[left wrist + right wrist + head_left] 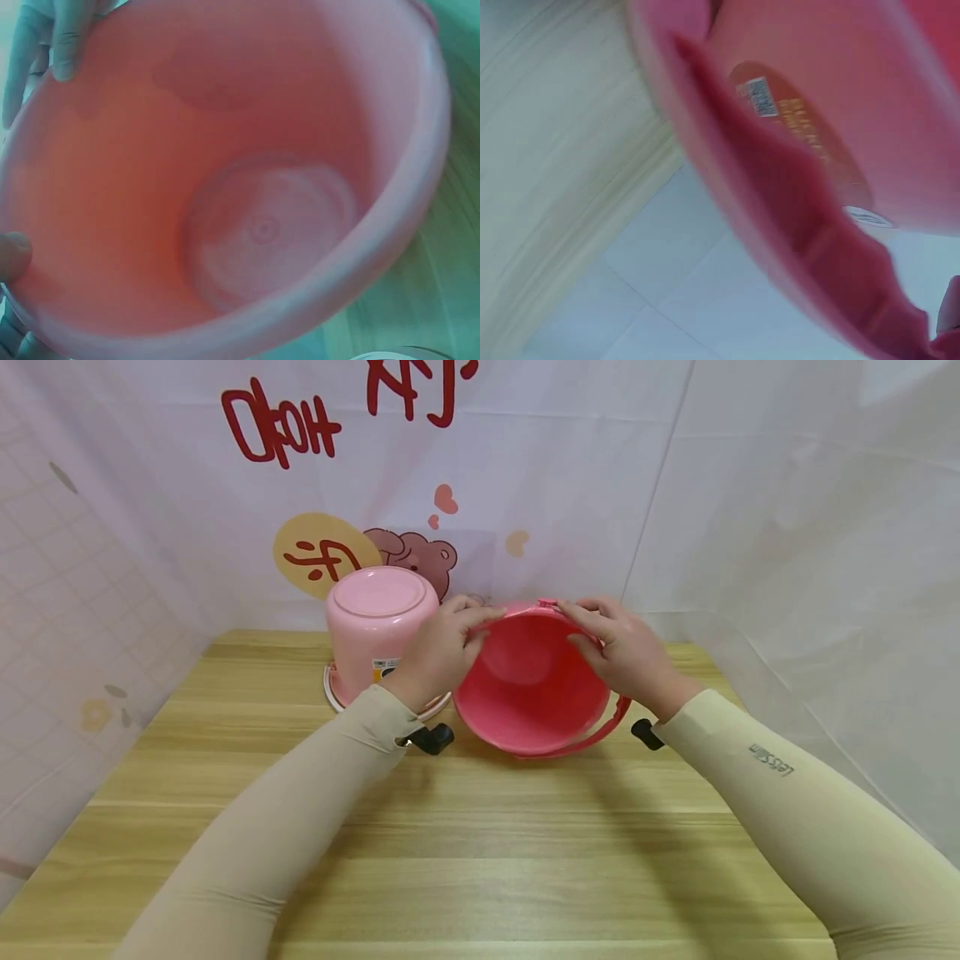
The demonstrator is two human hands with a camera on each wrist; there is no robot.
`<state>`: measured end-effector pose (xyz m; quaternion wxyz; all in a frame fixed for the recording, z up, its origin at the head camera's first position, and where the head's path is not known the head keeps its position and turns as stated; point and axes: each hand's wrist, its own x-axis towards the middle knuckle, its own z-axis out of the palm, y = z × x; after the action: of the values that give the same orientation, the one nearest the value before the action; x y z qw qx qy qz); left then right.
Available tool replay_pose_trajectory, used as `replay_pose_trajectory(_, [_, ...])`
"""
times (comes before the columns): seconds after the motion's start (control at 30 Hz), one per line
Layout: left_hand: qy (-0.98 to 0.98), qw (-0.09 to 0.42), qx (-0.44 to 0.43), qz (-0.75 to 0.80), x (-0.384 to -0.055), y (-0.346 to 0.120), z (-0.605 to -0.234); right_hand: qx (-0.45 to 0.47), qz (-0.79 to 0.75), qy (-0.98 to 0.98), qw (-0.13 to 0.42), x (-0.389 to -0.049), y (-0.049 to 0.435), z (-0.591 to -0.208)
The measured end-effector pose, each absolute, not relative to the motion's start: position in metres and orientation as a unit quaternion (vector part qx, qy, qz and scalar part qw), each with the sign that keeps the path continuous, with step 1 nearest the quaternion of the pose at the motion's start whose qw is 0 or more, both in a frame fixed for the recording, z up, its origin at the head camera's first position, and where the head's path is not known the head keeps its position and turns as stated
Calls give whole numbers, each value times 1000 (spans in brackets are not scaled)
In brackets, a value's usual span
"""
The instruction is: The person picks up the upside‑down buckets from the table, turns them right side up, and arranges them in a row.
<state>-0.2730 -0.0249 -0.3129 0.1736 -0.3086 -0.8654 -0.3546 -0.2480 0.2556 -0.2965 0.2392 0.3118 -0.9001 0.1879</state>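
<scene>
A red-pink bucket [532,685] is tipped with its mouth toward me; its inner floor [270,232] shows in the left wrist view. My left hand [447,643] grips the rim at its upper left, thumb inside. On the upper right of the rim my right hand [622,647] holds on, thumb inside and fingers over the outside. The bucket's handle [611,722] hangs round the lower right of the mouth. In the right wrist view the handle [780,202] crosses in front of the outer wall, which bears an oval label [795,127].
Left of the bucket a light pink pail [382,618] stands upside down, a white-edged rim [330,689] round its base. Both are toward the back of the wooden table [480,860]. A white printed curtain [570,468] hangs behind, with more cloth [817,568] along the right.
</scene>
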Motion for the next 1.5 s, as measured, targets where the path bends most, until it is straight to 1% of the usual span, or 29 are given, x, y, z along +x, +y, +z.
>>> replay_pose_trajectory(0.2, [-873,147,-292,-363,-275,-24,-303,309,188,-901,239,-251,257,-295])
replay_pose_trajectory(0.33, [-877,139,-280,-364,-274,-23,-299,300,190,-906,231,-251,258,-292])
replay_pose_trajectory(0.7, [-878,122,-255,-386,-272,-31,-312,276,221,-907,231,-255,260,-288])
replay_pose_trajectory(1.07, [-873,115,-259,-396,-263,-40,-330,206,254,-921,209,-262,267,-290])
replay_pose_trajectory(1.2, [-873,119,-261,-394,-262,-41,-333,177,277,-924,195,-262,270,-290])
replay_pose_trajectory(1.37, [-871,123,-253,-402,-263,-41,-332,149,294,-927,177,-263,271,-290])
replay_pose_trajectory(1.5, [-876,125,-236,-402,-263,-40,-327,144,297,-928,174,-263,269,-291])
